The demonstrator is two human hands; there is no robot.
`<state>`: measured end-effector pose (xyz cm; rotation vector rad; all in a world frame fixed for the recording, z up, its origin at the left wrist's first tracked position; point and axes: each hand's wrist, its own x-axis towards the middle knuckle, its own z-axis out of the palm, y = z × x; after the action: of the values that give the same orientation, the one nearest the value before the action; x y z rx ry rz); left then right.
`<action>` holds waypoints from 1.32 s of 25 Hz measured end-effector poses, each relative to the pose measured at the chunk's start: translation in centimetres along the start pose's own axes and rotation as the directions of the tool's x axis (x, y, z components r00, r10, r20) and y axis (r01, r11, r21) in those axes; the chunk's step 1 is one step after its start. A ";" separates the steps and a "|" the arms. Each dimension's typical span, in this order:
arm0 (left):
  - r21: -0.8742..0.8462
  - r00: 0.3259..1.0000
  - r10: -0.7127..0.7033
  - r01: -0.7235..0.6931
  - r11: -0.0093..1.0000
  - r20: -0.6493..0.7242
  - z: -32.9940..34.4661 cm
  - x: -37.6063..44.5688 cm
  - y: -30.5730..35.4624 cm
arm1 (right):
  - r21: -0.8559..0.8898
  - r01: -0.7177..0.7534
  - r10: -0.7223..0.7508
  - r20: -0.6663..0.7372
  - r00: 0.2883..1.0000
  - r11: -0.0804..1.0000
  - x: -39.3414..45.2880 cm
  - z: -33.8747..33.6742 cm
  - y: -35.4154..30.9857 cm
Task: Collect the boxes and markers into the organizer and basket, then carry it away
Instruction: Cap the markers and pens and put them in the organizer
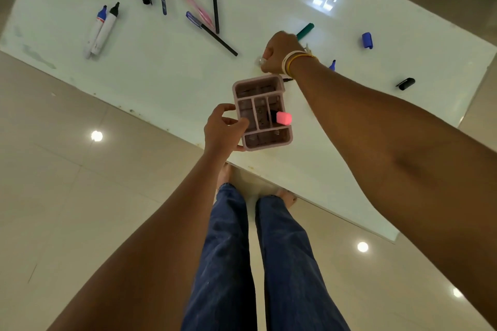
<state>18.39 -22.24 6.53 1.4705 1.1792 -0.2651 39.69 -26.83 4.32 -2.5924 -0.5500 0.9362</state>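
The pink organizer (262,111) is held up near the front edge of the white surface (269,8). The left hand (223,129) grips its left side, with the fingers curled round the rim. A pink highlighter cap (283,118) sticks up from one of its slots.

Just behind the organizer, the right hand (279,52) is curled into a fist low over the surface. It seems to grip something small and clear, but I cannot tell what. A green marker (305,31) lies just behind that hand.

Far to the left of the organizer lie two fat white markers (100,32) side by side. Behind the organizer lie a pink pen (193,4), a thin black pen (215,1) and a blue-capped pen (211,33). To the right of the organizer lie a blue cap (367,40) and a black cap (405,84).
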 end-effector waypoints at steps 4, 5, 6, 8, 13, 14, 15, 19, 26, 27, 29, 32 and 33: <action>-0.131 0.999 -0.042 0.039 0.991 -0.020 0.9 -0.5 0.1 | 0.549 0.028 0.178 -0.317 0.932 0.835 -5.1 -2.3 1.2; -0.164 0.998 -0.054 0.050 0.985 -0.023 1.3 -0.7 0.2 | 0.623 0.078 0.195 -0.359 0.913 0.778 -6.8 -2.6 1.4; -0.191 0.998 -0.065 0.060 0.980 -0.023 1.7 -1.0 0.3 | 0.656 0.119 0.191 -0.380 0.905 0.745 -8.5 -2.7 1.8; -0.230 0.996 -0.084 0.076 0.970 -0.026 2.6 -1.4 0.4 | 0.644 0.165 0.142 -0.397 0.907 0.747 -11.3 -2.5 2.6; -0.274 0.991 -0.125 0.106 0.956 -0.052 3.8 -1.5 0.8 | 0.535 0.192 0.033 -0.382 0.923 0.823 -13.3 -1.4 4.2; -0.276 0.990 -0.129 0.109 0.955 -0.057 3.9 -1.5 0.8 | 0.489 0.188 0.005 -0.366 0.931 0.852 -13.2 -1.2 4.3; -0.280 0.989 -0.133 0.112 0.953 -0.057 3.9 -1.4 0.8 | 0.432 0.182 -0.022 -0.349 0.937 0.883 -13.1 -1.0 4.4; -0.279 0.991 -0.128 0.113 0.954 -0.038 3.9 -1.3 0.7 | 0.181 0.167 -0.115 -0.268 0.957 0.969 -12.2 -0.6 4.3; -0.260 0.993 -0.111 0.095 0.961 -0.047 3.9 -1.4 0.6 | 0.013 0.083 -0.080 -0.176 0.981 0.996 -11.7 -0.7 3.6; -0.266 0.993 -0.111 0.097 0.959 -0.040 3.8 -1.4 0.6 | 0.079 0.068 -0.053 -0.173 0.984 0.995 -11.8 -0.6 3.7; -0.266 0.994 -0.110 0.098 0.959 -0.029 3.7 -1.4 0.6 | 0.307 0.018 0.055 -0.226 0.972 0.951 -12.0 -0.6 4.3; -0.235 0.995 -0.093 0.085 0.968 -0.022 3.9 -1.4 0.8 | 0.586 -0.067 0.329 -0.351 0.877 0.807 -13.0 -1.1 6.4; -0.221 0.996 -0.085 0.079 0.972 -0.018 4.0 -1.4 1.0 | 0.617 -0.109 0.409 -0.370 0.834 0.779 -13.5 -1.3 7.5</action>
<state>20.25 -26.20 6.95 1.2370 1.2519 -0.1646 32.76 -39.74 9.26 -2.2205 0.2350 0.3811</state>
